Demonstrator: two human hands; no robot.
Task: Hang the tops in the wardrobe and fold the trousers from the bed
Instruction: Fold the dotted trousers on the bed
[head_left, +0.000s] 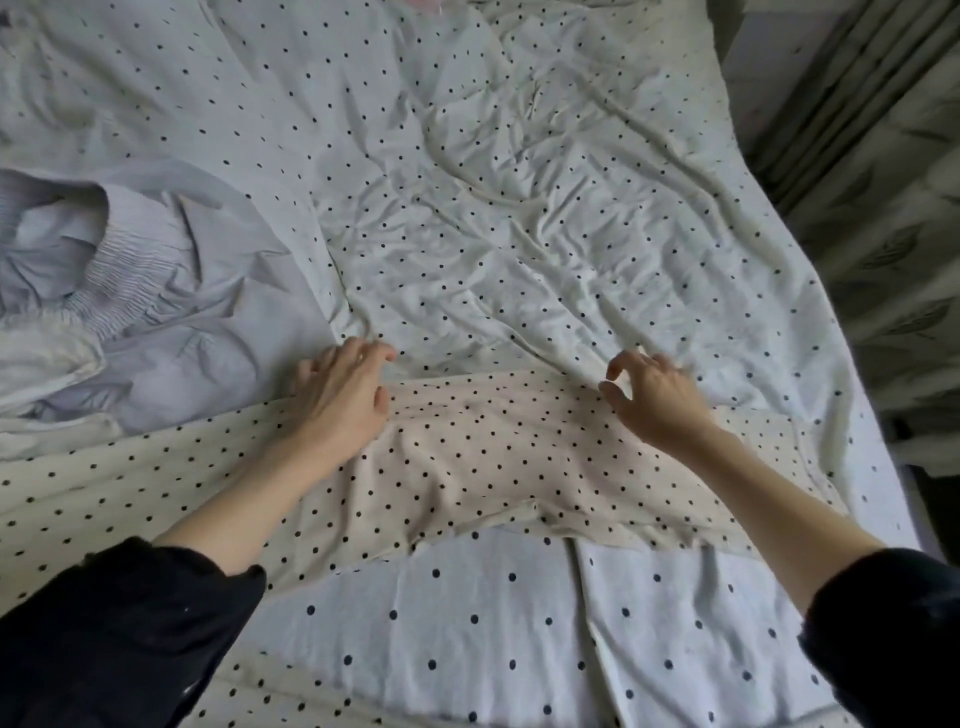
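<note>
Two bare forearms reach forward from dark sleeves pushed up near the elbows. The left hand (340, 395) lies palm down, wrist low, its fingers bent and spread with the tips pressing downward. The right hand (652, 397) is raised a little at the wrist, its fingers curled like a claw, thumb and forefinger apart and holding nothing. The hands are well apart, roughly level with each other.
</note>
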